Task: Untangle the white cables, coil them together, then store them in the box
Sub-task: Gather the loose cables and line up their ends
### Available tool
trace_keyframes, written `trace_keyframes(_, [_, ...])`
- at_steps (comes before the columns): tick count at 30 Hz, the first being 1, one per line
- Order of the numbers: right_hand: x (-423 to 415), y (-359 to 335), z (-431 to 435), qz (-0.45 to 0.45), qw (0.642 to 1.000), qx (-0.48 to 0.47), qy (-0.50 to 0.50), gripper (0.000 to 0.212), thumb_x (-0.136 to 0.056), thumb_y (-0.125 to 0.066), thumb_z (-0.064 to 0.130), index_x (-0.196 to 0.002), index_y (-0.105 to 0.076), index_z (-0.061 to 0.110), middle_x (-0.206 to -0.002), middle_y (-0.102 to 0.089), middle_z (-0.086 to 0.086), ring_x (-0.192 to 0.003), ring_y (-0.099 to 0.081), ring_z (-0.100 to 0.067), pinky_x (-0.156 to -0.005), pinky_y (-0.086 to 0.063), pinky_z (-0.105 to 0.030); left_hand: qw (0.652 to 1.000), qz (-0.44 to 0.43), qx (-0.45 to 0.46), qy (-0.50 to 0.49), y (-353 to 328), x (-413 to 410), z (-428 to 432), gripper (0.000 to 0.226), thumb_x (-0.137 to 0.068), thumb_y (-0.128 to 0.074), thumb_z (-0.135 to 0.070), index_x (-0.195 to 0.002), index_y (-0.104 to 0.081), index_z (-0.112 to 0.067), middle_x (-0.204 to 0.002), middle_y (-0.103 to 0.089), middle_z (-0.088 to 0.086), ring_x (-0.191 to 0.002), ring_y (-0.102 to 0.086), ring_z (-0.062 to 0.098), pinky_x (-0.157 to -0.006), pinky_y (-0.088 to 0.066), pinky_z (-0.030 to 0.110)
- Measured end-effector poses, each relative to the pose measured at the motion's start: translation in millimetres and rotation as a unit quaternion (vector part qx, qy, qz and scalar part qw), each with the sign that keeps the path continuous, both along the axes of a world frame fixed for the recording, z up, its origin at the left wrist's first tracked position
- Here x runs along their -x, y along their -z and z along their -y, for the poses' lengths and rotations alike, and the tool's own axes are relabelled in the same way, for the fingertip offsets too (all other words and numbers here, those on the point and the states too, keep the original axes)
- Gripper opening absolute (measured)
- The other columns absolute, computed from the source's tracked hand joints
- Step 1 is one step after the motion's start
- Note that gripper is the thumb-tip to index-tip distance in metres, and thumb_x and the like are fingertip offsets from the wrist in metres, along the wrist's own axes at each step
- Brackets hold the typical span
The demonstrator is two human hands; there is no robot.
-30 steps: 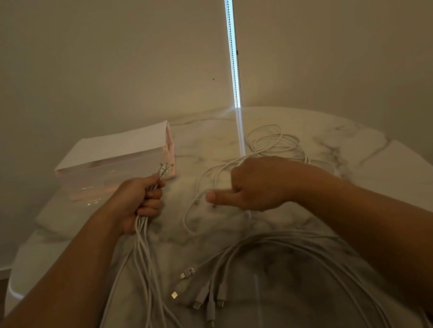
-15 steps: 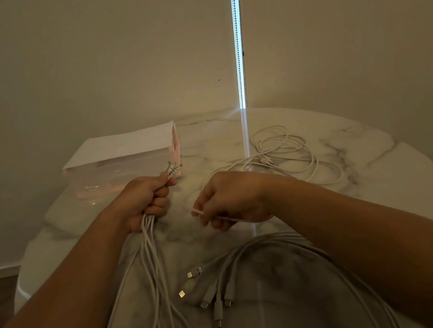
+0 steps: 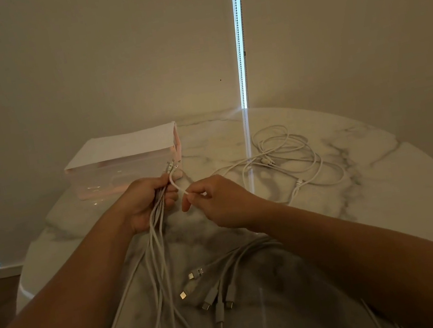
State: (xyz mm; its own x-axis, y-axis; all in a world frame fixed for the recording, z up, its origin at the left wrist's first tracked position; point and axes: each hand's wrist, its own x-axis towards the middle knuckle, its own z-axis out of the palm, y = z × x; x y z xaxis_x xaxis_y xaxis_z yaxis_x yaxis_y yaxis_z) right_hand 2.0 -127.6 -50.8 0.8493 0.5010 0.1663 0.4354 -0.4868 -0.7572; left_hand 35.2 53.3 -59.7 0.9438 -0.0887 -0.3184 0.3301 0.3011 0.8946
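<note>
Another cable end was being brought to the bunch.

The white cables [image 3: 154, 231] ran through the left hand [image 3: 142, 204], whose fingers were curled tight around them, plug tips poking out just past the knuckles toward the box [image 3: 124, 164]. The right hand [image 3: 218, 200] pinched one cable end [image 3: 176, 184] between thumb and forefinger, just beside the left fingertips. A loose tangle [image 3: 287, 149] lay well beyond the right fingers on the table [image 3: 385, 165]. The step seemed to call for setting that tip level with the others, then drawing slack slowly.

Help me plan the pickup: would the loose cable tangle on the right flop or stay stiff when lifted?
Likely floppy: the cable tangle lies in slack, overlapping loops. Probably light, being thin. Crossed loops may snag together.
</note>
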Motion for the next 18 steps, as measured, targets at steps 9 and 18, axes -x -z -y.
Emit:
trace_keyframes(9, [0.2, -0.8, 0.4, -0.022, 0.992, 0.117, -0.05, 0.029, -0.099, -0.049, 0.019, -0.08, -0.071, 0.017, -0.06, -0.05, 0.01, -0.057, -0.046, -0.006, -0.058, -0.035, -0.017, 0.996, -0.013, 0.086, 0.009, -6.2, 2.1, 3.7, 0.031, -0.102, -0.039, -0.017, -0.083, -0.059, -0.003, -0.058, -0.056, 0.004, -0.049, -0.059, 0.013, -0.053, -0.057, 0.024])
trace_keyframes(18, [7.6, -0.4, 4.1, 0.099, 0.955, 0.252, -0.121, 0.028, -0.096, -0.05, 0.018, -0.071, -0.058, 0.01, -0.073, -0.055, 0.0, -0.069, -0.051, -0.015, -0.064, -0.039, -0.027, 0.988, -0.049, 0.142, 0.04, -2.2, 1.1, 6.8, 0.026, -0.102, -0.036, -0.018, -0.089, -0.056, -0.007, -0.059, -0.042, -0.002, -0.045, -0.045, 0.008, -0.044, -0.049, 0.018])
